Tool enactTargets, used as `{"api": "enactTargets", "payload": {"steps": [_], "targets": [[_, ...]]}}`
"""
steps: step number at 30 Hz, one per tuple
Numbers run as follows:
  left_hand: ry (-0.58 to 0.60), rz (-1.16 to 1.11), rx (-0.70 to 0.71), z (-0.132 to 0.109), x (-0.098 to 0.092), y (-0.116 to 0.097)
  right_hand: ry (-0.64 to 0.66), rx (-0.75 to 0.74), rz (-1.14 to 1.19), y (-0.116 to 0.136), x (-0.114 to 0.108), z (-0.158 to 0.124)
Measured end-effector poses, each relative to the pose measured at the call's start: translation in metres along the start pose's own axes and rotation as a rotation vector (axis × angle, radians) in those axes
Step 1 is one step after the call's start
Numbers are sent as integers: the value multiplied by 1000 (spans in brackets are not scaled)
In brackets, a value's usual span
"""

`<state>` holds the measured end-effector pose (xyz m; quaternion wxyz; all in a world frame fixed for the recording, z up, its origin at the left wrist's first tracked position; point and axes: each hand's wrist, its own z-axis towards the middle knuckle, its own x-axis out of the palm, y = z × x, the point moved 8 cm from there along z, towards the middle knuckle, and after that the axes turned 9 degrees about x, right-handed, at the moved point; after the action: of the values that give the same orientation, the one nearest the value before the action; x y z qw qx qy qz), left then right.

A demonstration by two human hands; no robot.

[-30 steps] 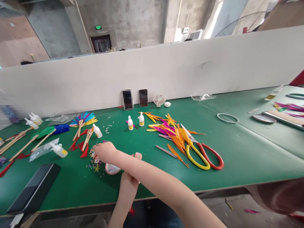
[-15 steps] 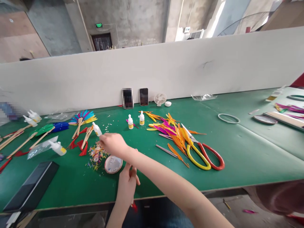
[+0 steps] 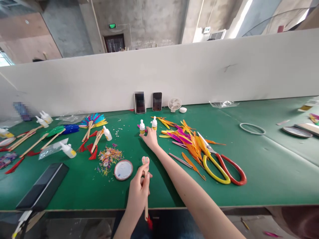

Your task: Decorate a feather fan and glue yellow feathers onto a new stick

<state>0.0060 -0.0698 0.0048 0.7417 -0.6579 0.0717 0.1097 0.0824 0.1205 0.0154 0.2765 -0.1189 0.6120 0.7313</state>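
My left hand (image 3: pixel 139 191) is closed around a thin wooden stick (image 3: pixel 146 186) with a small round decorated top and a red tassel at its lower end, held upright over the table's front edge. My right hand (image 3: pixel 150 138) stretches across the green table (image 3: pixel 261 166), fingers apart, touching the table just in front of two small white glue bottles (image 3: pixel 142 127) with yellow labels. It holds nothing. A round white lid (image 3: pixel 123 170) and a heap of coloured bits (image 3: pixel 109 156) lie left of the stick.
Orange, yellow and pink feathers (image 3: pixel 186 139) and large yellow-and-red scissors (image 3: pixel 220 164) lie to the right. Feather fans on sticks (image 3: pixel 91 124), more glue bottles and a black flat box (image 3: pixel 42 186) fill the left. Two phones (image 3: pixel 157 101) and a small fan lean at the white partition.
My right hand left the heap of coloured bits and moved right and away, up to the two glue bottles. My left hand has raised the stick upright into view.
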Motion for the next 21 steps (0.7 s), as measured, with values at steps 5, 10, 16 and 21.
{"api": "enactTargets", "payload": {"steps": [5, 10, 16, 21], "targets": [[58, 71, 9, 0, 3, 0, 3, 17, 81, 3, 1, 5], [106, 257, 84, 2, 4, -10, 55, 103, 236, 1, -8, 4], [262, 553, 95, 7, 17, -18, 472, 300, 836, 14, -12, -13], [414, 928, 78, 15, 31, -22, 693, 429, 1219, 23, -38, -39]]}}
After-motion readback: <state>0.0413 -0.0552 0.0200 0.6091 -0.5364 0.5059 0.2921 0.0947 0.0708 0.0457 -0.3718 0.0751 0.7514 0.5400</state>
